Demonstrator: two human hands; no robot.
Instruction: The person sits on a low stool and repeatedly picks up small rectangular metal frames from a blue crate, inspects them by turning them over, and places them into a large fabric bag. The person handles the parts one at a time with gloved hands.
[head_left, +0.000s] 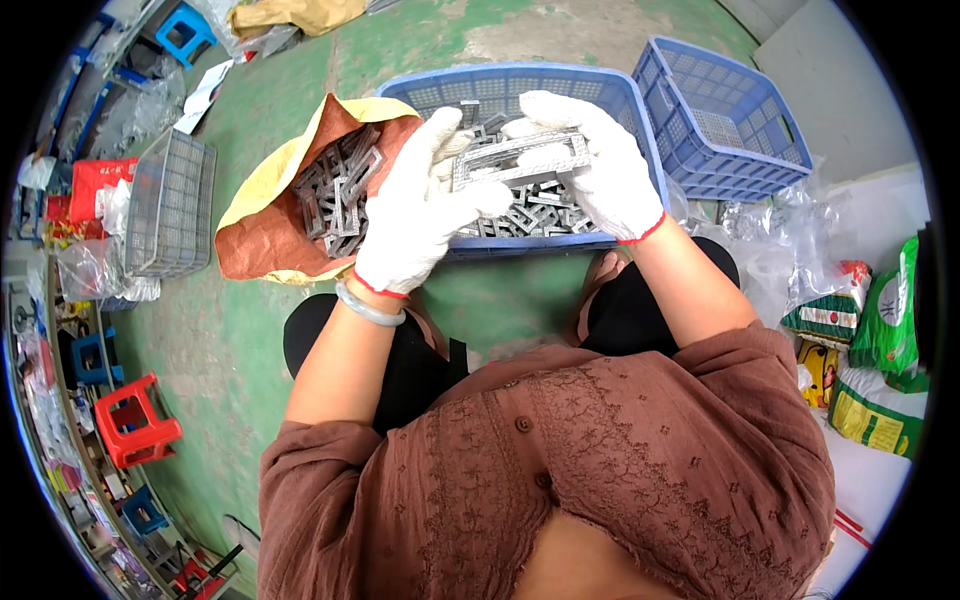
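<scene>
Both my hands wear white knit gloves with red cuffs. Between them is a grey rectangular frame piece [530, 174], metal-looking, held over a blue plastic crate [520, 70]. My left hand [415, 205] has its left end, with the thumb along the near side. My right hand [612, 165] grips the right end, and some of its fingers show through the opening. Many similar grey frame pieces [545, 212] lie heaped in the crate below. To the left, an open yellow sack [262, 195] with a reddish-brown lining holds more grey frame pieces [335, 195].
A second blue crate [740, 165] stands at the far right, near clear plastic bags [780, 245] and filled green sacks [880, 410]. On the left are a grey crate [170, 205], a red stool [138, 420] and crowded shelves [90, 480]. The floor [235, 340] is green.
</scene>
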